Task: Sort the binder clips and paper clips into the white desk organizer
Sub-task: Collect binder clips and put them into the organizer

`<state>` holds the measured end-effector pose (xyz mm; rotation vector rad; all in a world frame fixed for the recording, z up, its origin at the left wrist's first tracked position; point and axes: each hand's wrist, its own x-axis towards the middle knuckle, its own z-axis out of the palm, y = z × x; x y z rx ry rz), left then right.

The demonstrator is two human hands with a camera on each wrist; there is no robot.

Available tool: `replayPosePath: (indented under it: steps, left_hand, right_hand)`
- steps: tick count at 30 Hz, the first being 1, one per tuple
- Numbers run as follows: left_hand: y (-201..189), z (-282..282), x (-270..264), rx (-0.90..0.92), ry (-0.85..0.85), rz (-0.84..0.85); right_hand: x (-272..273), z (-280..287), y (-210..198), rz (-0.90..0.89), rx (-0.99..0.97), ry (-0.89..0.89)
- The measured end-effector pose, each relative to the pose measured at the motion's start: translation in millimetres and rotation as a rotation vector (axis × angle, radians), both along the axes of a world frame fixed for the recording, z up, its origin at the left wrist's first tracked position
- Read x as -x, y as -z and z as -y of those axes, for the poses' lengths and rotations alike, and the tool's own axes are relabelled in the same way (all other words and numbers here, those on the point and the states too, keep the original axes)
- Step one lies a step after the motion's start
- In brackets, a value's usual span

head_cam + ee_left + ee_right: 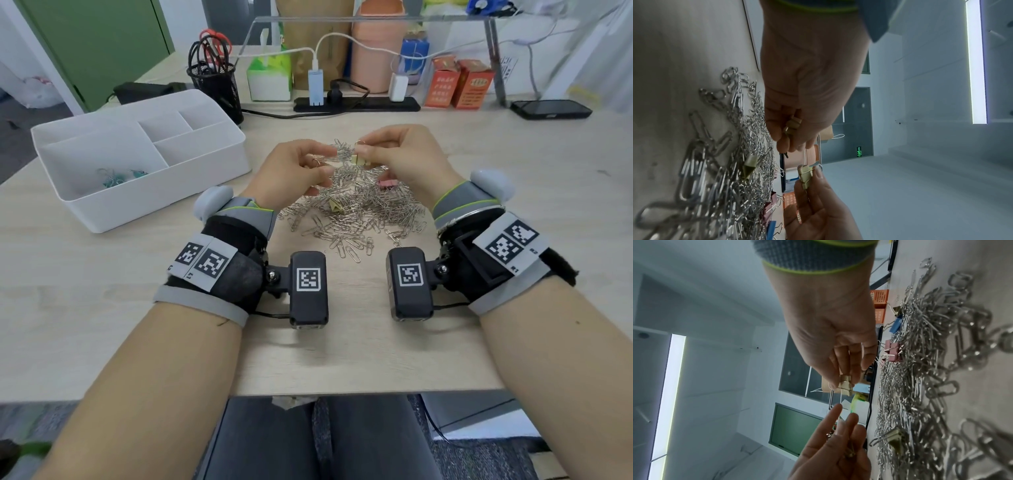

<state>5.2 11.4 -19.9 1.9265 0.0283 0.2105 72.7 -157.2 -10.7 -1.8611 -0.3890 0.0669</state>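
Right hand (404, 154) pinches gold binder clip (360, 159); left hand (298, 168) cups more gold clips (793, 125). Pass clip over cleanly, shake off tangled paper clips (359, 209), then drop into organizer (191, 192).

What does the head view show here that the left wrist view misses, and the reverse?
Only the head view: the white desk organizer with teal binder clips in its front compartment, the mesh pen cup and the phone.

Only the left wrist view: gold binder clips tucked inside the left hand, and a blue binder clip at the pile's edge.

Both: the paper clip pile, a gold binder clip pinched by the right hand, and pink binder clips.
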Motion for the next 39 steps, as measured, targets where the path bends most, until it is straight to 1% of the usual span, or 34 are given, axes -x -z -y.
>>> replayPosePath:
  steps: [3,5,7,10,13,17,20,22,25,27,29,34,39]
  left_hand:
    - [-2.4,3.1,1.0,0.035,0.077,-0.044]
    - [-3.7,6.5,1.9,0.011,0.121,-0.032]
    - [-5.2,6.6,2.7,-0.065,0.108,0.028]
    - [-6.4,3.2,4.8,-0.096,0.101,0.072]
    - [-3.7,-0.1,5.3,-0.122,0.095,0.065]
    - [-3.7,0.0,4.4,-0.148,0.033,0.042]
    - [-3.5,-1.7,3.7,-0.193,-0.020,0.032]
    - [-2.1,-4.9,2.5,-0.185,-0.080,0.028]
    - [-0.2,-8.6,0.1,-0.130,-0.174,0.042]
    - [-0.8,-6.9,0.4,-0.114,-0.182,0.051]
    - [-1.3,-5.5,0.6,-0.117,-0.178,0.062]
    - [-1.2,-4.5,1.5,-0.103,-0.187,0.090]
    - [-1.9,-7.3,0.5,-0.089,-0.196,0.093]
  right_hand:
    - [4.8,-1.8,-0.5,0.008,0.042,-0.045]
    - [9.6,-4.4,-0.4,0.006,0.046,-0.114]
    - [13.8,-7.5,-1.7,0.015,0.037,-0.171]
    - [14.1,-8.4,-2.2,0.028,0.030,-0.206]
    - [14.1,-8.2,-0.7,0.009,0.037,-0.234]
    - [16.0,-9.6,-1.3,-0.044,-0.090,-0.195]
    - [16.2,-10.8,-1.8,-0.028,-0.103,-0.196]
    - [17.0,-11.8,-2.4,-0.008,-0.037,-0.194]
    - [18.1,-12.9,-2.3,-0.023,0.129,-0.189]
    - [20.5,-13.8,-1.3,-0.093,0.284,-0.268]
    - [22.8,-15.7,-0.1,-0.150,0.377,-0.350]
    - [22.2,-18.9,-0.9,-0.115,0.460,-0.359]
    - [17.4,-16.3,2.3,-0.091,0.412,-0.288]
